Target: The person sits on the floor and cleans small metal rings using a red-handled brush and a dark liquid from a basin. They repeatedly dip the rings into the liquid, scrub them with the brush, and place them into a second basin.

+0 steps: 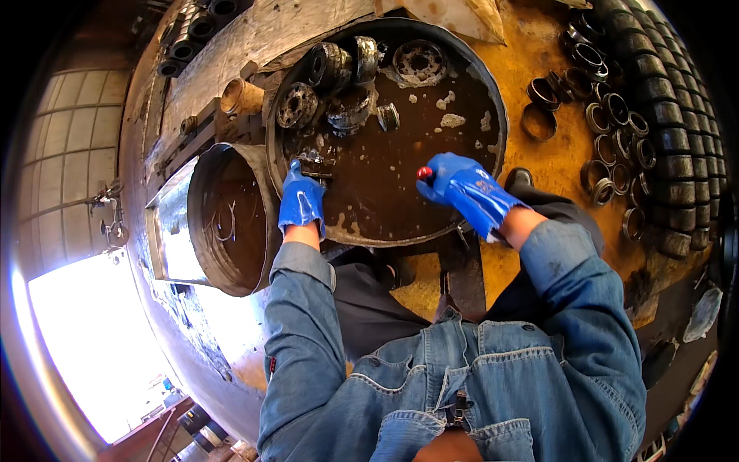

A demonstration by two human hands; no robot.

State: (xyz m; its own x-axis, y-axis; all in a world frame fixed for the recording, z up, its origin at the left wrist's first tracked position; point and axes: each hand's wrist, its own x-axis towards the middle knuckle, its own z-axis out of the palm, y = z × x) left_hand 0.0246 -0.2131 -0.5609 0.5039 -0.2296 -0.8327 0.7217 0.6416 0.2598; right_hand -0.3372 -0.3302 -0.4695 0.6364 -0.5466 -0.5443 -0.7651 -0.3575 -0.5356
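My gloved hands working over a round basin (493,92) of dark liquid.
My left hand (301,202) grips a small metal part (312,163) at the basin's near-left rim; my right hand (462,186) closes around a red-tipped tool (424,173) above the liquid.

Oily floor (554,165): wash basin (493,92), drum (202,165), bearing rings (616,131).

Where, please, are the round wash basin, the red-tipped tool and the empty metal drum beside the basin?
round wash basin (493,92): head view, on its dark right rim.
red-tipped tool (424,173): head view, on the red end showing at the right hand's fingers.
empty metal drum (231,223): head view, on its rusty inner wall.
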